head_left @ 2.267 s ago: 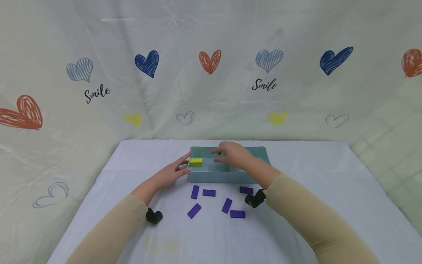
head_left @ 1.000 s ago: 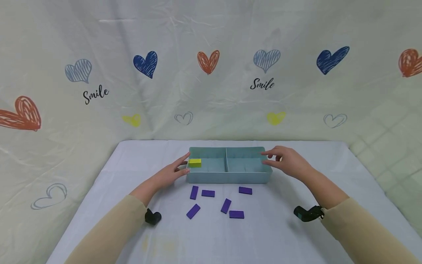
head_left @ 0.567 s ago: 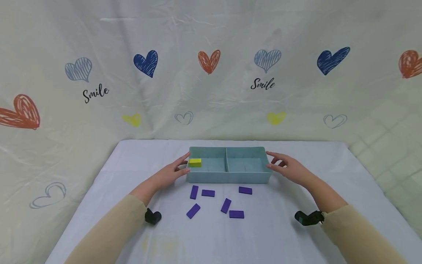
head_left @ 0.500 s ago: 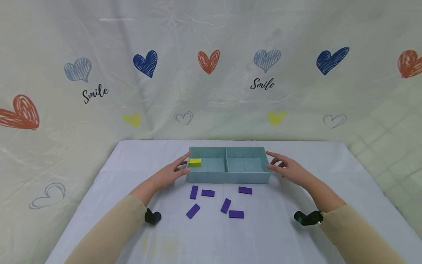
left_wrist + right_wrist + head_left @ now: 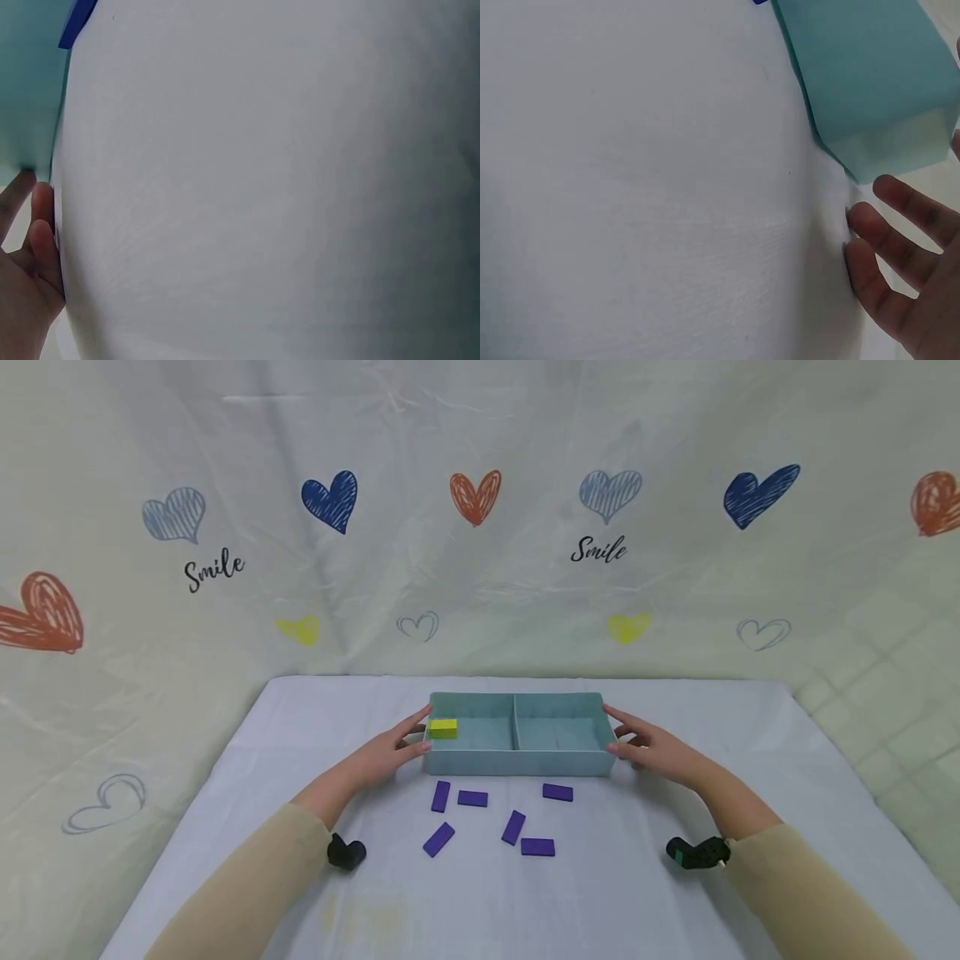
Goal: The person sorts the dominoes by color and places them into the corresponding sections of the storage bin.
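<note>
A teal two-compartment box (image 5: 519,764) sits on the white-covered table in the head view. In its left compartment, against the left wall, lies a yellow block (image 5: 443,728). My left hand (image 5: 378,758) is at the box's left end, index finger by the back corner and thumb by the front corner. At the other end my right hand (image 5: 666,752) has its index finger and thumb right at the rim, the other fingers loosely bent below. In the right wrist view, those fingers (image 5: 900,244) spread close to the box end (image 5: 896,146) near the tabletop.
Several purple blocks lie scattered in front of the box, among them a slanted one (image 5: 438,840) and a flat one (image 5: 537,847). Behind the table (image 5: 330,710) hangs a white sheet (image 5: 525,602) printed with hearts. Each wrist wears a small black camera (image 5: 347,852).
My right hand moved from over the left compartment out to the box's right end, and its thumb has come to the front corner. The left hand, box and blocks stay put.
</note>
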Demonstrator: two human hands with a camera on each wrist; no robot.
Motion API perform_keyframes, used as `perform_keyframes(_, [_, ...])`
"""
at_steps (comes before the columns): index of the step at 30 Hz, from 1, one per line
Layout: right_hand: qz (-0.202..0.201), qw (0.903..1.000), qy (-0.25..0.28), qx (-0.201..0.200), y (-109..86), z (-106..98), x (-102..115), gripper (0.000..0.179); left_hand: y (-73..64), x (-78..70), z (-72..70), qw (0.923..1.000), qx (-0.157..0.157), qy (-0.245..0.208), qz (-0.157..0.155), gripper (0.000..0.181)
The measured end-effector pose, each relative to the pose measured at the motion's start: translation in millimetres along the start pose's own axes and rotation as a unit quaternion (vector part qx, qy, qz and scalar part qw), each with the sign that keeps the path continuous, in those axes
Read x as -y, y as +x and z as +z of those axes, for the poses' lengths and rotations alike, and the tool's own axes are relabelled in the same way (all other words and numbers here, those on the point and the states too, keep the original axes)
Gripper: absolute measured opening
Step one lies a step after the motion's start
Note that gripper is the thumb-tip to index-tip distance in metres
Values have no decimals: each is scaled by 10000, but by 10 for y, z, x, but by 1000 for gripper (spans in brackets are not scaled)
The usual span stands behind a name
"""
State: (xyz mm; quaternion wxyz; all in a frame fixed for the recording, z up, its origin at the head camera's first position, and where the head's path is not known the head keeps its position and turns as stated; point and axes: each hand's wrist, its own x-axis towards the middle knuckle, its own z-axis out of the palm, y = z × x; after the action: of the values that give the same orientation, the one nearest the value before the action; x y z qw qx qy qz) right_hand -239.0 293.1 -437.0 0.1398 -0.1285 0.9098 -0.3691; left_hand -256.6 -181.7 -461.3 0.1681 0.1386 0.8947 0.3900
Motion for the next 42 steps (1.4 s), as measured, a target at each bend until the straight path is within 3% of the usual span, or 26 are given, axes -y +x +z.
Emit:
perform_keyframes(13, [121,9995,280,124,-44,-10,63,79,-40,-60,-4,9999,85,119,-2,67])
perform_keyframes(29, [223,9996,152,20,-29,0,31,78,-2,-32,-15,9998,107,146,14,66])
perform_keyframes(34, [233,9995,192,54,-21,3,54,78,-25,-70,-63,9998,-171,93,31,63])
perform_keyframes(42, [211,9995,243,63,-54,-9,52,80,-141,-265,-153,9944,-856,508,350,63])
